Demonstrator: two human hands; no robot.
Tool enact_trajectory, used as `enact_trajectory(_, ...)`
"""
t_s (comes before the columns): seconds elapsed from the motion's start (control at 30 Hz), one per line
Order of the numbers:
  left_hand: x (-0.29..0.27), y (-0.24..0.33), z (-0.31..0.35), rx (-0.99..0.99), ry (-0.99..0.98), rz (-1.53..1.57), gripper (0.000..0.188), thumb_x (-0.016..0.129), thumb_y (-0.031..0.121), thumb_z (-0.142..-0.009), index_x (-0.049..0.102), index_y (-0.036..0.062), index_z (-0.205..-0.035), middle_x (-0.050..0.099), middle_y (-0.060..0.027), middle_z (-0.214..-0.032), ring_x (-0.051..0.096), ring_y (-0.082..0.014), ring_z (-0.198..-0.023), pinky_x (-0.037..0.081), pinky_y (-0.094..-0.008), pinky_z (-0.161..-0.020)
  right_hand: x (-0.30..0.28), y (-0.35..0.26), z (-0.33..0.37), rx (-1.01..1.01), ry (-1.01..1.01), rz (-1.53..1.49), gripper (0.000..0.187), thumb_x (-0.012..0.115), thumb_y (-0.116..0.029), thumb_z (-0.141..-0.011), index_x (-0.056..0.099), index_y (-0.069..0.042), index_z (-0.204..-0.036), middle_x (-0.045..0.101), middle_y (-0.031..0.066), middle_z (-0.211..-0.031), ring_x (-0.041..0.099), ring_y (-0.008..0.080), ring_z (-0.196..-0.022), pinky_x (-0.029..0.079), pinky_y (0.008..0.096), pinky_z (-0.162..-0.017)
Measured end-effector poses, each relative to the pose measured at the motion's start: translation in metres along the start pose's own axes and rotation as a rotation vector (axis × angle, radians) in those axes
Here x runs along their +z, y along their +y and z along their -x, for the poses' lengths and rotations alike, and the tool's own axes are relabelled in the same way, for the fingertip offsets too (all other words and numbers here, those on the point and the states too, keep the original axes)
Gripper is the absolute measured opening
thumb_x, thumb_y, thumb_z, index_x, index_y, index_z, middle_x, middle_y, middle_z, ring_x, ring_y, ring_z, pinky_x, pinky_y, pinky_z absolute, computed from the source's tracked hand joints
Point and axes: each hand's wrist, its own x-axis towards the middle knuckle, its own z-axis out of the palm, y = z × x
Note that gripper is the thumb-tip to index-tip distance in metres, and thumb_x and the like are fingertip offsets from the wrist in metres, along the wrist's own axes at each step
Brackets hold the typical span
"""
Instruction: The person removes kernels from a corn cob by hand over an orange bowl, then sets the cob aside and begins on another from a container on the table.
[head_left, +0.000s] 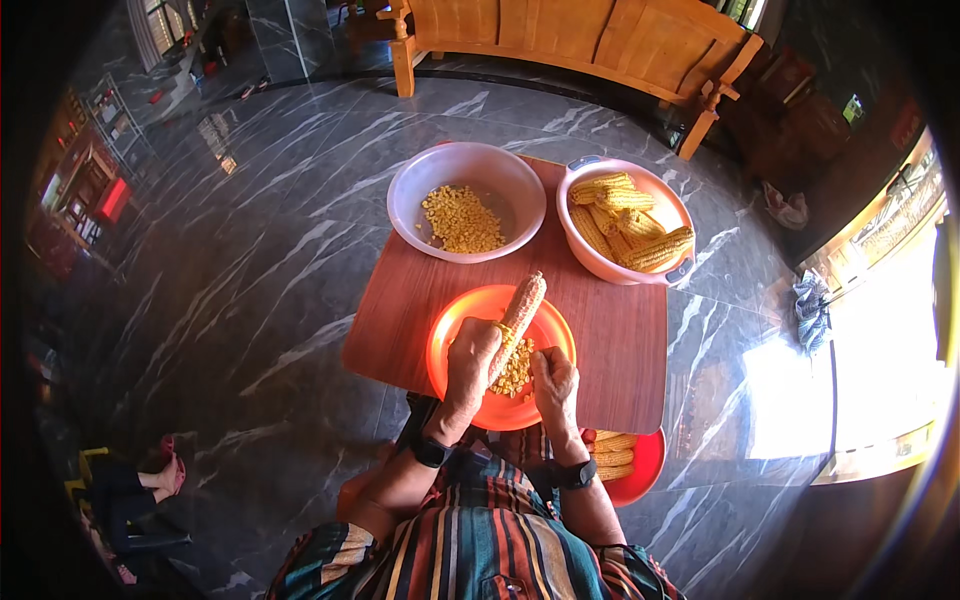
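My left hand (473,358) is wrapped round a corn cob (524,305) that slants up and away. Its far part looks stripped of kernels, and a few yellow kernels show by my fingers. Under it is an orange plate (452,318) with loose corn kernels (515,372). Beside the cob, over the plate's right side, my right hand (555,380) is closed, apart from the cob. What its fingers hold, if anything, is hidden. Behind the plate stands a pale basin (405,205) with a heap of kernels (463,220) in it.
A pink basin (673,207) of corn cobs is at the table's far right corner. The brown table (620,350) carries these. Below its near right edge sits a red basin (650,470) with more corn. A wooden bench (560,30) stands beyond. A person's foot (172,475) shows at lower left.
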Motion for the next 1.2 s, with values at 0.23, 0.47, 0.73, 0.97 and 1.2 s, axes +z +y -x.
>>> enact_trajectory(0.23,0.0,-0.01,0.001,0.149,-0.062,-0.073,0.02,0.054,0.021,-0.091,0.048,0.0029,-0.098,0.053,-0.001,-0.082,0.048,-0.0036,-0.068,0.041,-0.0195,-0.059,0.003,-0.075,0.01,-0.147,0.071,-0.219,0.015,0.057,-0.013,-0.088,0.052,0.0,-0.084,0.052,0.0003,-0.07,0.046,0.0048,-0.06,0.04,0.0193,-0.054)
enact_trajectory(0.47,0.004,0.0,0.006,0.201,-0.149,-0.223,0.026,0.054,0.02,-0.091,0.047,0.002,-0.109,0.056,-0.0032,-0.09,0.053,-0.0064,-0.079,0.044,-0.0207,-0.067,0.004,-0.082,0.011,-0.19,0.062,-0.115,0.013,0.061,-0.008,-0.085,0.055,0.003,-0.088,0.059,0.0031,-0.075,0.051,0.006,-0.069,0.044,0.0213,-0.063)
enact_trajectory(0.73,0.002,-0.009,0.011,0.196,-0.2,-0.299,0.028,0.053,0.018,-0.091,0.046,0.0017,-0.113,0.056,-0.0035,-0.079,0.053,-0.0069,-0.065,0.043,-0.0218,-0.055,0.001,-0.089,0.015,-0.111,0.041,-0.157,0.01,0.054,-0.008,-0.087,0.052,0.001,-0.083,0.056,0.0034,-0.071,0.049,0.0064,-0.065,0.044,0.023,-0.06)
enact_trajectory(0.97,0.01,-0.009,0.012,0.346,-0.168,-0.33,0.027,0.053,0.017,-0.091,0.046,-0.0002,-0.111,0.057,-0.0053,-0.082,0.055,-0.0077,-0.068,0.044,-0.0218,-0.058,0.009,-0.072,0.008,-0.162,0.14,-0.126,0.014,0.049,-0.009,-0.09,0.049,0.0,-0.079,0.051,0.0011,-0.067,0.045,0.006,-0.064,0.042,0.0236,-0.058)
enact_trajectory(1.2,0.008,-0.008,0.007,-0.027,-0.161,0.046,0.023,0.046,0.024,-0.095,0.047,0.0033,-0.105,0.052,0.0007,-0.077,0.047,-0.0036,-0.061,0.04,-0.0186,-0.053,0.01,-0.057,0.004,-0.097,0.175,-0.386,0.018,0.047,-0.012,-0.092,0.049,-0.004,-0.076,0.046,-0.0021,-0.062,0.04,0.0029,-0.053,0.034,0.0177,-0.048)
